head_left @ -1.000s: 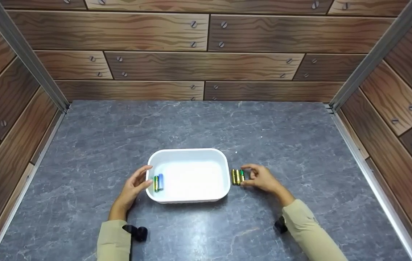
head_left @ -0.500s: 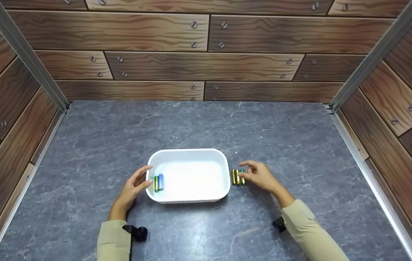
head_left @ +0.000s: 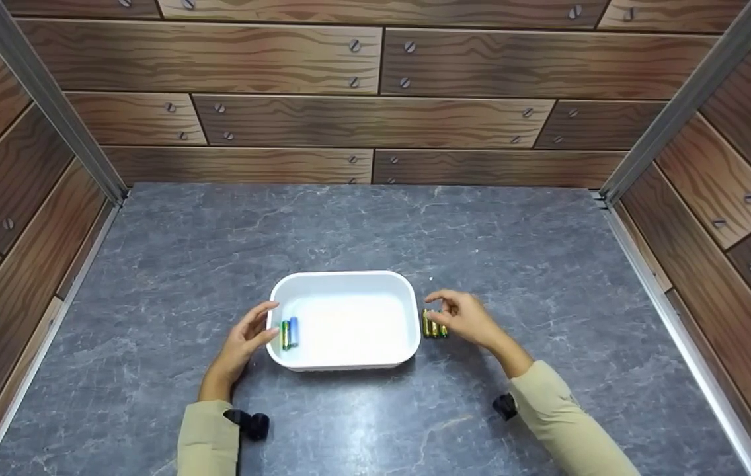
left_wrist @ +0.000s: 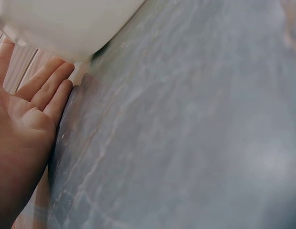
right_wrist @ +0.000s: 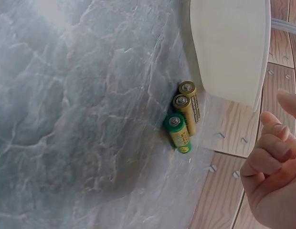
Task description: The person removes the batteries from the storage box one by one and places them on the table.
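Note:
A white rectangular tub [head_left: 355, 320] stands on the table. Inside, against its left wall, a green-and-gold battery [head_left: 285, 336] lies alongside a blue battery [head_left: 293, 332]. My left hand [head_left: 241, 342] is at the tub's left rim, thumb and forefinger apart along it; in the left wrist view its fingers [left_wrist: 55, 88] extend fairly straight by the tub's wall. Just outside the right wall lie two gold batteries [right_wrist: 185, 109] and a green-and-gold battery [right_wrist: 179, 133], side by side. Over them hovers my right hand [head_left: 469, 320], thumb and forefinger spread with nothing between them, partly hiding the row from above.
The grey marbled table [head_left: 362, 225] is enclosed by wood-patterned walls [head_left: 283, 119] at the back and both sides. Metal posts [head_left: 693, 86] rise at the back corners. Black wrist devices [head_left: 256, 426] sit below both hands.
My right hand has moved left and slightly up, from the green-and-gold battery at the row's right end to over the gold batteries. The left hand and the batteries have stayed put.

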`<state>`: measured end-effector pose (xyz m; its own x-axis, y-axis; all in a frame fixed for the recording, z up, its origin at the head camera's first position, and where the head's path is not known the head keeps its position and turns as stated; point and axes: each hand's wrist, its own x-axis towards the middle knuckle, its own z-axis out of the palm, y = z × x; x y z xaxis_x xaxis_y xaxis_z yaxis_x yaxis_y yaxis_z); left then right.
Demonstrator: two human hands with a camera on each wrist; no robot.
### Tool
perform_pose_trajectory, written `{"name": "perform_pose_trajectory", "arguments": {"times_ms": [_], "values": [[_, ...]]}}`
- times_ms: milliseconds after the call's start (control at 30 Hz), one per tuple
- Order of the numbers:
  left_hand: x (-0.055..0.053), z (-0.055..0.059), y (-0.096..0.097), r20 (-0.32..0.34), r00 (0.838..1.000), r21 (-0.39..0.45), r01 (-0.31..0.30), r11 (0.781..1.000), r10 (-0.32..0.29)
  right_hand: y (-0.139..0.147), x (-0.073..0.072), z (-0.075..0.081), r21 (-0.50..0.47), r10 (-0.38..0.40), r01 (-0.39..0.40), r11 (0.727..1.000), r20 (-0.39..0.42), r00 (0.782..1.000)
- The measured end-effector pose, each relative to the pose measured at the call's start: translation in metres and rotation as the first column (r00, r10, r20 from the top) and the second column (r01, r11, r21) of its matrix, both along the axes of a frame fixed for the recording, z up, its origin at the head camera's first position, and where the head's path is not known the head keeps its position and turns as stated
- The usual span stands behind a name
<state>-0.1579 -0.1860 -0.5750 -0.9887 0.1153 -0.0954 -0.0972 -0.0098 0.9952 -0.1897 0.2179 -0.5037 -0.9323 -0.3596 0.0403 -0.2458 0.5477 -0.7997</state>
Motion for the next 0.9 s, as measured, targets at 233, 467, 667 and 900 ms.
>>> {"name": "perform_pose_trajectory", "arguments": {"times_ms": [233,467,667,900], "values": [[0.000,0.000,0.000,0.003,1.000,-0.004,-0.006,1.000,0.007,-0.014,0.006,0.012,0.004,0.050,-0.051,0.999,0.048,0.998],[0.000,0.001,0.001,0.001,1.000,-0.003,-0.002,1.000,0.002,-0.024,0.006,0.013,0.010,0.089,-0.090,0.996,0.072,0.993],[0.000,0.001,0.001,0.000,1.000,-0.007,-0.003,1.000,0.003,-0.033,0.007,0.016,0.016,0.122,-0.124,0.992,0.059,0.991],[-0.001,0.000,0.001,0.005,1.000,-0.001,-0.004,1.000,0.004,-0.044,0.008,0.018,0.030,0.167,-0.168,0.985,0.034,0.985]]}}
